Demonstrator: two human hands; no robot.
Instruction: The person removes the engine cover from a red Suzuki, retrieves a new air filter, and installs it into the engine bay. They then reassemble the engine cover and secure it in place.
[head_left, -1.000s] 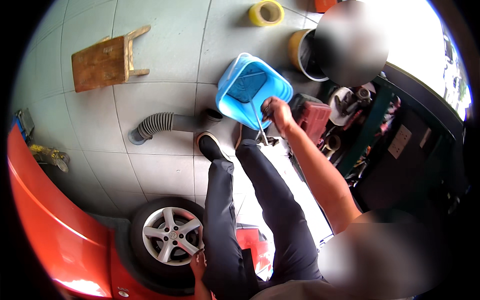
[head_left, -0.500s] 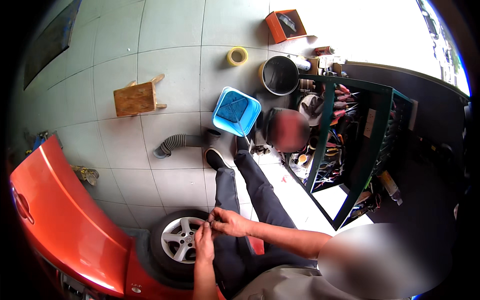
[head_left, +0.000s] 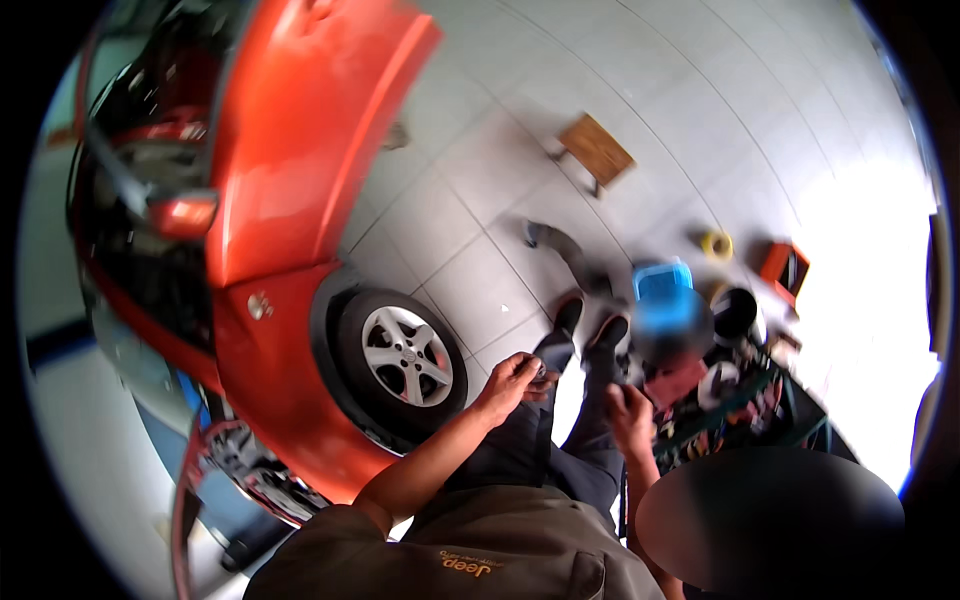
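My left hand [head_left: 508, 390] is closed on a small dark object [head_left: 541, 372] whose kind is too small to tell. To the right and apart from it, my right hand [head_left: 630, 417] has its fingers curled shut; whatever may be in them is hidden. Both hands are above my dark trousers [head_left: 515, 455]. Left of my left hand is the car wheel [head_left: 407, 357], a black tyre on a silver five-spoke rim. It sits under the fender of a red car [head_left: 275, 390].
An opened red door [head_left: 290, 150] stands at the upper left. On the tiled floor are a wooden stool [head_left: 597, 155], a ribbed hose [head_left: 562, 250], a blue basin [head_left: 662, 290], a yellow tape roll [head_left: 716, 245], an orange box [head_left: 785, 272] and a black bucket [head_left: 735, 312]. A tool rack [head_left: 790, 425] stands right.
My hands, together before, are now apart, the right one farther right. The view has turned toward the car, showing more of its front and shifting the floor items rightward.
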